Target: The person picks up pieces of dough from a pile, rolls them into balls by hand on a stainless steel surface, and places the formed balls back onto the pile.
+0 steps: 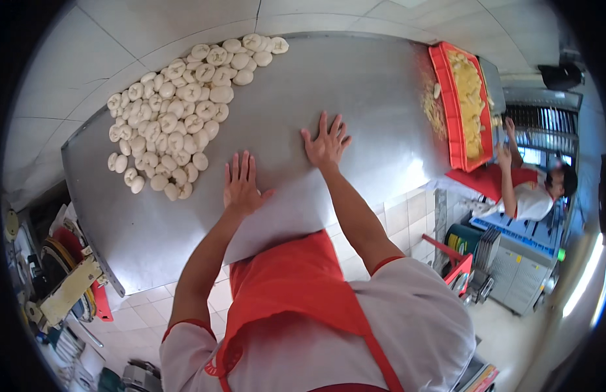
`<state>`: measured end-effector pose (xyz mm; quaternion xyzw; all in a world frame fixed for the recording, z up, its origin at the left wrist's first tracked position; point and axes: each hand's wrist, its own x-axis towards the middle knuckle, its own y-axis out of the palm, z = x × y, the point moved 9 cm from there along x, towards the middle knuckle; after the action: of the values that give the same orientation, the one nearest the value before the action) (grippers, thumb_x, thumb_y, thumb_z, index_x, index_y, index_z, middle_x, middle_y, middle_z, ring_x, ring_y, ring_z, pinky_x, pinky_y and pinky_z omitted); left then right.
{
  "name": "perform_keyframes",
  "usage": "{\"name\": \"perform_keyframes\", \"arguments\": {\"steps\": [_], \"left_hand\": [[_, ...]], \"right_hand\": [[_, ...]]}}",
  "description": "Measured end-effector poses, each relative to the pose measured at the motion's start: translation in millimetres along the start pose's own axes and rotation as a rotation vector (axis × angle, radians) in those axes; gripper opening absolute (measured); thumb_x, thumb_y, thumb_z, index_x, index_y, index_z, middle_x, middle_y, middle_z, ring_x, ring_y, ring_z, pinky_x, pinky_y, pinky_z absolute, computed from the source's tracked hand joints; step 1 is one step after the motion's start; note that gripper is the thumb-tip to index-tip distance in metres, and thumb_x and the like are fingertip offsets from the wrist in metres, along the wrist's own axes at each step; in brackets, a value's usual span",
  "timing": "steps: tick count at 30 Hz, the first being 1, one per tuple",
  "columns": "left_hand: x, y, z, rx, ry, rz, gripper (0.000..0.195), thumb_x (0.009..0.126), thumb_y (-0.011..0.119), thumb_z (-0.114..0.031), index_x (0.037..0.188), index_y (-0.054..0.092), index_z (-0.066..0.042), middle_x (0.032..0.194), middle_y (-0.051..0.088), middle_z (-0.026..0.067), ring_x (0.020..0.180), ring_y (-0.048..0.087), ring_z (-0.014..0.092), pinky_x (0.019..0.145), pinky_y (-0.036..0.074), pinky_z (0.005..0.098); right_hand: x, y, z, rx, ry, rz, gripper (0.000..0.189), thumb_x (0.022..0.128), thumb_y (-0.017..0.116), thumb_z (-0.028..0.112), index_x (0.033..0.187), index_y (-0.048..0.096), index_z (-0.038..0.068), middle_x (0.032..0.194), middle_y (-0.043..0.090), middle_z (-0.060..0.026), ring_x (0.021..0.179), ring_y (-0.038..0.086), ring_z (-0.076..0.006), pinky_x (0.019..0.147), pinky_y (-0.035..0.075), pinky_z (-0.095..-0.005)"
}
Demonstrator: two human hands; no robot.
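Note:
My left hand [241,190] hovers over or rests on the stainless steel table [278,98], palm down, fingers apart and holding nothing. Farther forward and to the right, my right hand [326,143] is also spread, with nothing in it; whether either palm touches the metal I cannot tell. Left of both hands lies a heap of pale, round dough pieces [175,122], many with a pinched, creased top and others smooth. The heap stretches along the wall side of the table. My left hand is the nearer one to it.
A red plastic crate [442,93] at the table's right end holds a yellow, crumbly mass [467,98]. Yellow shreds [434,110] lie beside it. Another person in a red apron [508,183] works behind the crate. A tiled wall [195,14] borders the far edge; a machine [68,291] stands at left.

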<state>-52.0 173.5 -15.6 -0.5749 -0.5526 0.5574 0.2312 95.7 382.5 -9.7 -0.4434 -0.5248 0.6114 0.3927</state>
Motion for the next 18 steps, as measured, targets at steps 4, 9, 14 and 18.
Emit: {"name": "perform_keyframes", "arguments": {"steps": [4, 9, 14, 18], "left_hand": [[78.2, -51.1, -12.1, 0.008, 0.015, -0.135, 0.104, 0.088, 0.057, -0.065, 0.158, 0.016, 0.0, 0.167, 0.009, 0.0166, 0.155, 0.005, 0.034, 0.124, 0.007, 0.0514], [93.4, -53.2, -21.8, 0.035, 0.0, -0.274, 0.102, 0.091, 0.045, -0.072, 0.158, 0.016, 0.0, 0.167, 0.011, 0.017, 0.155, 0.005, 0.031, 0.125, 0.008, 0.0469], [-0.9, 9.7, 8.2, -0.123, 0.142, -0.34, 0.065, 0.088, 0.068, -0.043, 0.135, 0.05, -0.001, 0.149, 0.04, 0.0218, 0.138, 0.037, 0.034, 0.113, 0.031, 0.049], [13.8, 40.7, -30.0, -0.597, -0.094, -0.141, 0.042, 0.081, 0.078, -0.029, 0.108, 0.062, -0.002, 0.117, 0.062, 0.0225, 0.103, 0.062, 0.036, 0.09, 0.049, 0.049]], "right_hand": [[110.0, -14.9, 4.0, 0.114, -0.001, -0.036, 0.081, 0.097, 0.033, 0.068, 0.158, 0.028, 0.014, 0.163, 0.02, -0.0223, 0.15, 0.018, -0.0404, 0.12, 0.011, -0.061], [98.6, -7.8, -12.7, 0.126, 0.071, -0.057, 0.077, 0.099, 0.03, 0.065, 0.156, 0.031, 0.013, 0.162, 0.023, -0.0224, 0.151, 0.019, -0.0386, 0.121, 0.014, -0.0566], [-36.7, -13.7, 3.6, 0.337, 0.028, 0.017, 0.046, 0.099, 0.052, 0.038, 0.132, 0.055, 0.007, 0.14, 0.049, -0.022, 0.129, 0.046, -0.0375, 0.103, 0.039, -0.0539], [-121.2, 85.3, -107.0, 1.313, 0.584, 0.127, 0.043, 0.1, 0.053, 0.04, 0.124, 0.056, 0.005, 0.12, 0.06, -0.0157, 0.111, 0.059, -0.0346, 0.088, 0.048, -0.0511]]}}
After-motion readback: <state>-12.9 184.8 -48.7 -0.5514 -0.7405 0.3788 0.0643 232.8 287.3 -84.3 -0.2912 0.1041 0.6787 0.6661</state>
